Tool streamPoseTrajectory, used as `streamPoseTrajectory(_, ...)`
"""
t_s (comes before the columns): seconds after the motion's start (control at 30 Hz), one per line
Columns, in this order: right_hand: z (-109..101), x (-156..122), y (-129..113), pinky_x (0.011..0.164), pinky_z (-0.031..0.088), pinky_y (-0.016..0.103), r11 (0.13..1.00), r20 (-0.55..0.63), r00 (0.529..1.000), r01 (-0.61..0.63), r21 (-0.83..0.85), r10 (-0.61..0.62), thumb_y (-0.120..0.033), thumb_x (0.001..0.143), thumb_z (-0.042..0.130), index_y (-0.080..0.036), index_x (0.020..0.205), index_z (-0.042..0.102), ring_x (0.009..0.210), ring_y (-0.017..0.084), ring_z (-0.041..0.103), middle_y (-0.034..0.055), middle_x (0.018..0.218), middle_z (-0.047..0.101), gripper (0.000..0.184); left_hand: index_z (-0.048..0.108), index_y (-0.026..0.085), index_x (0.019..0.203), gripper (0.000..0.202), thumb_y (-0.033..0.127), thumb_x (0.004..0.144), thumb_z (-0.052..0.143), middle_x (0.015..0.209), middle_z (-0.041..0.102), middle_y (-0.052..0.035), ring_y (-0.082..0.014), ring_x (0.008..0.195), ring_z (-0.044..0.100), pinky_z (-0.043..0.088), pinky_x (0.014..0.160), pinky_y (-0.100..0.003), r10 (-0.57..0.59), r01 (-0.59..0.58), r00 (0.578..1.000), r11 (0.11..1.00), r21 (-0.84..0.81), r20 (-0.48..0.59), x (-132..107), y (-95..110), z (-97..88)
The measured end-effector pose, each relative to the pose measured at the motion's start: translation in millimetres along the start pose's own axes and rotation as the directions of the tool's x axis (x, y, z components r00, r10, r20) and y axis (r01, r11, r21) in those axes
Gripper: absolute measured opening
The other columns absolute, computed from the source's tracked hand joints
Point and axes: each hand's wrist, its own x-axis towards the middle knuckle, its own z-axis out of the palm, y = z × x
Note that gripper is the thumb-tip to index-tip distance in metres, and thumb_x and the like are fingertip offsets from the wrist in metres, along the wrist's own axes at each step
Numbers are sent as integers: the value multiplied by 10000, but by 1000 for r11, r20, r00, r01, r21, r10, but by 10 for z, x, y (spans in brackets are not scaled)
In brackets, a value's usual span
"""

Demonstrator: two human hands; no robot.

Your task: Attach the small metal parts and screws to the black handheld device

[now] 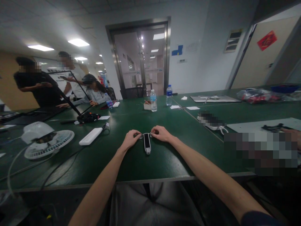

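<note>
A slim white device with a black face (147, 142) lies lengthwise on the green table, its narrow light end toward me. At its far end, my left hand (131, 138) pinches a small pale part on the left side between thumb and fingertips. My right hand (161, 134) pinches a similar small part on the right side. Those parts are mostly covered by the fingers, and I cannot tell whether they are joined to the device. Both forearms rest low over the table's front edge.
To the left are a white fan (49, 144), a white power strip (91, 136) and loose cables. Farther back stand water bottles (153, 101) beside a small box (147, 105). A phone-like black item (210, 119) lies right. Several people are across left; a hand (293, 134) shows right.
</note>
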Motion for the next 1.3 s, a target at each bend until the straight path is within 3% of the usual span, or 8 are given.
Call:
streamPoseTrajectory(0.2,-8,2,-17,653,367,229,1000,7,1000,-10,-7,10,-229,773,576,-177,816,633,682,103,486,4,756,566,88,659,200,883,189,316,746,603,1013,636,-44,-202,934,566,441,848,-330,-20,19,998,1000,-14,-65,4,-21,2)
streamPoseTrajectory(0.33,-10,-1,-26,660,366,231,1000,4,1000,-21,-1,21,-224,773,581,-176,829,637,687,105,487,5,759,566,93,675,203,795,145,317,758,594,1035,632,-51,-216,1014,550,396,933,-365,-8,9,1000,1000,23,-30,15,-31,12)
streamPoseTrajectory(0.47,-17,-3,-30,662,367,229,999,13,999,-32,4,32,-221,767,584,-172,825,637,691,104,488,5,759,564,93,670,203,863,179,319,735,623,1087,614,-54,-211,1002,552,413,913,-356,-26,26,998,1000,-5,-57,17,-44,19)
streamPoseTrajectory(0.6,-20,1,-36,657,367,228,1000,14,1000,-19,12,19,-211,765,574,-170,822,630,688,103,485,3,757,565,90,677,199,814,156,318,758,595,1064,624,-58,-221,1037,542,372,964,-386,-15,15,1000,1000,6,-23,16,-42,16)
streamPoseTrajectory(0.77,-21,12,-44,641,365,223,1000,20,1000,-16,14,16,-209,761,576,-165,806,623,677,101,484,3,752,563,79,663,200,890,205,320,730,620,1117,600,-55,-215,1015,550,426,902,-355,-71,69,997,996,-53,-19,18,-22,4)
streamPoseTrajectory(0.93,-29,20,-44,639,368,223,999,37,999,-20,25,19,-218,768,574,-166,797,621,680,102,491,5,756,567,76,675,216,811,121,289,731,621,1128,591,-50,-233,1089,516,375,967,-402,-42,43,999,998,-48,26,25,-42,-4)
streamPoseTrajectory(1.07,-25,24,-47,644,370,230,999,35,999,-20,29,19,-215,771,570,-169,800,624,678,106,491,6,751,573,78,663,221,897,192,270,712,642,1162,571,-57,-228,1077,523,414,926,-380,-72,72,997,992,-101,4,24,-44,-9)
streamPoseTrajectory(1.3,-36,-6,-98,684,387,247,999,10,999,-36,16,35,-234,776,575,-166,833,619,723,116,498,14,794,552,99,685,219,792,99,242,703,647,1114,601,-51,-231,1078,525,368,975,-407,-58,58,998,996,-66,1,15,-49,0)
